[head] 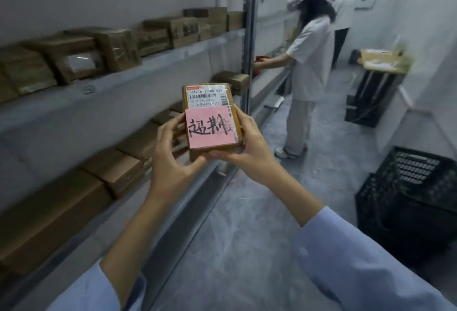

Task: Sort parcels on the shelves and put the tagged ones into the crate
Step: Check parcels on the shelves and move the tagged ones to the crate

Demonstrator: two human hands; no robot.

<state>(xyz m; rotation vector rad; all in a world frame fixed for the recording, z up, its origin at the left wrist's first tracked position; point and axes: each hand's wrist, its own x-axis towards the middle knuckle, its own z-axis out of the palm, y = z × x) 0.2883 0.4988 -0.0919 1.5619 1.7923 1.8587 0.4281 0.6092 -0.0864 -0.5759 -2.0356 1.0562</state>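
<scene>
A small brown parcel (210, 102) with a white shipping label and a pink handwritten tag is held upright in front of me. My left hand (170, 152) grips its left edge and bottom corner. My right hand (249, 147) holds its right side, thumb along the edge and fingers curled beneath. A black plastic crate (385, 201) stands on the floor at the right, apart from both hands. Grey shelves (128, 75) at the left carry several brown cardboard parcels (74, 55).
A person in white clothes (309, 63) stands further down the aisle, reaching into the shelves, with another person behind. A small table (383, 63) with papers stands over a black crate at the far right. Grey floor runs between the shelves and the crates.
</scene>
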